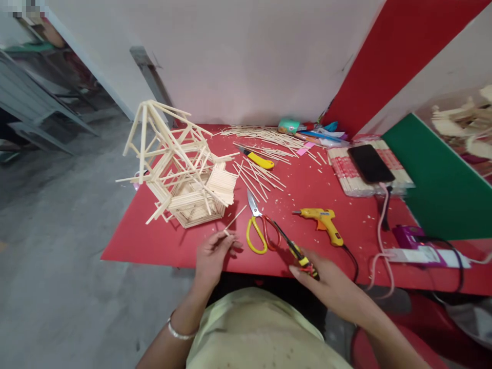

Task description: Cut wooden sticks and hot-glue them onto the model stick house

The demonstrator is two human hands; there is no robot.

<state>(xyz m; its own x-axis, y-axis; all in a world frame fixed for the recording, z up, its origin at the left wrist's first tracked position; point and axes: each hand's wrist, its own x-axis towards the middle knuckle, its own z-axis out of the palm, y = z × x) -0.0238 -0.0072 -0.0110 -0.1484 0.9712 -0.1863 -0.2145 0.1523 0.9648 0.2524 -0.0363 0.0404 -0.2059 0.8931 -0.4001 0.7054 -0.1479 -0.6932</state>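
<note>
My left hand (216, 252) pinches a short thin wooden stick (235, 220) near the table's front edge. In my right hand (323, 279) is a slim tool with a long black shaft and a yellow, black and red handle (302, 259); its exact kind is unclear. The shaft reaches toward scissors (257, 218) with one yellow and one orange-red handle loop, lying with blades slightly apart. To the left stands a lantern-like frame of wooden sticks (180, 169), its peaked top tilted. A yellow glue gun (323, 221) lies on its side to the right.
Loose sticks (261, 136) are spread along the back of the red table (154, 251), near a yellow utility knife (260, 160). A phone (370, 163) rests on bagged sticks (342, 171). Cables run around a power strip (426, 256) at right. A wall (249, 61) stands behind.
</note>
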